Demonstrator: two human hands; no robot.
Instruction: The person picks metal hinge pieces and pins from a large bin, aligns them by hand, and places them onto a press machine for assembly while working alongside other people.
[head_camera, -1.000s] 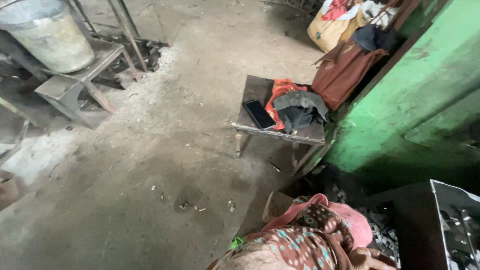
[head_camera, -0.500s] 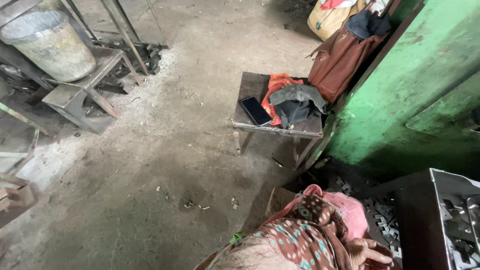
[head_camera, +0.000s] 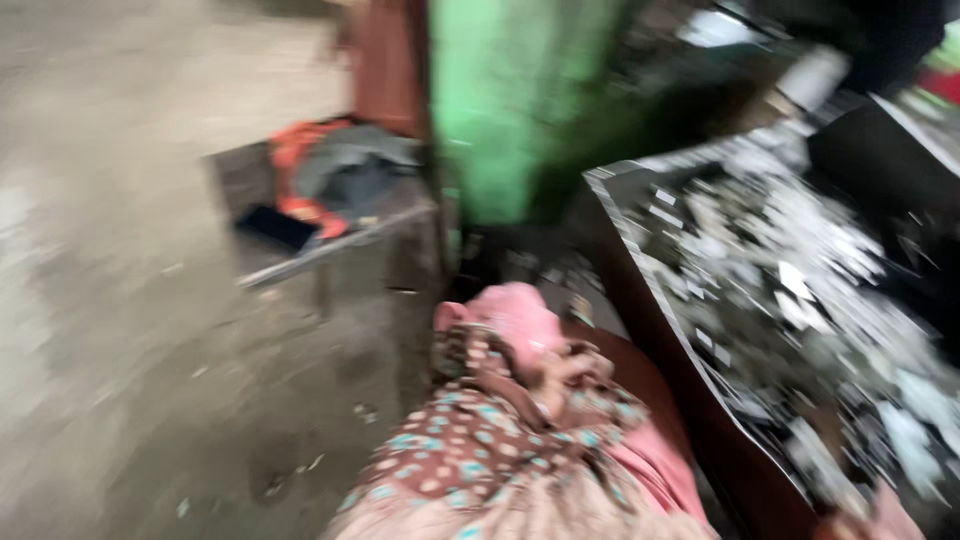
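Motion blur smears the head view, where one hand (head_camera: 565, 375), which side unclear, rests on the person's patterned brown and pink clothing (head_camera: 480, 440) at the lap, its fingers seemingly curled against the fabric, though whether they clamp it cannot be told; the other hand is not seen. Just beside it to the right stands a dark metal bin (head_camera: 650, 300) heaped with small pale metal scraps (head_camera: 800, 290), while a low bench (head_camera: 340, 235) carrying a dark phone (head_camera: 275, 225) and bundled orange and grey cloth (head_camera: 345, 165) sits near a green wall (head_camera: 510, 100).
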